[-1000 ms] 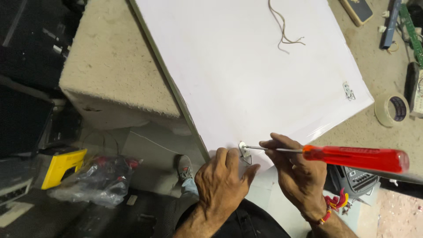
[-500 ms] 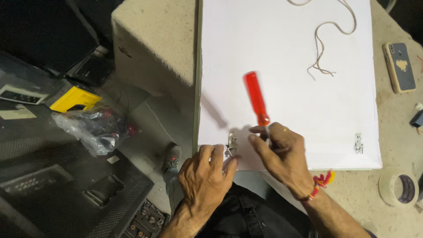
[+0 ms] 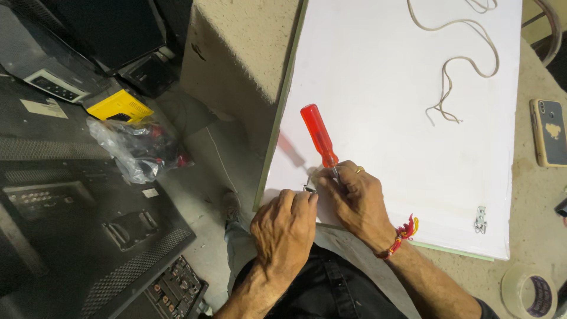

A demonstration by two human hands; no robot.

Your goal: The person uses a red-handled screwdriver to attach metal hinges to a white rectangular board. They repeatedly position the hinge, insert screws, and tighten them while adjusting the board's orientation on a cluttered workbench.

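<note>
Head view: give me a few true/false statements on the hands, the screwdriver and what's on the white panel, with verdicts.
1. The right hand holds a red-handled screwdriver. True.
2. The left hand is flat on the floor. False: it is at the near edge of the white panel, pinching a small metal fitting.
3. A beige cord lies loose on the panel. True.
4. The phone sits on top of the panel. False: it lies on the table beside the panel's right edge.
5. A second metal bracket sits near the panel's other near corner. True.
</note>
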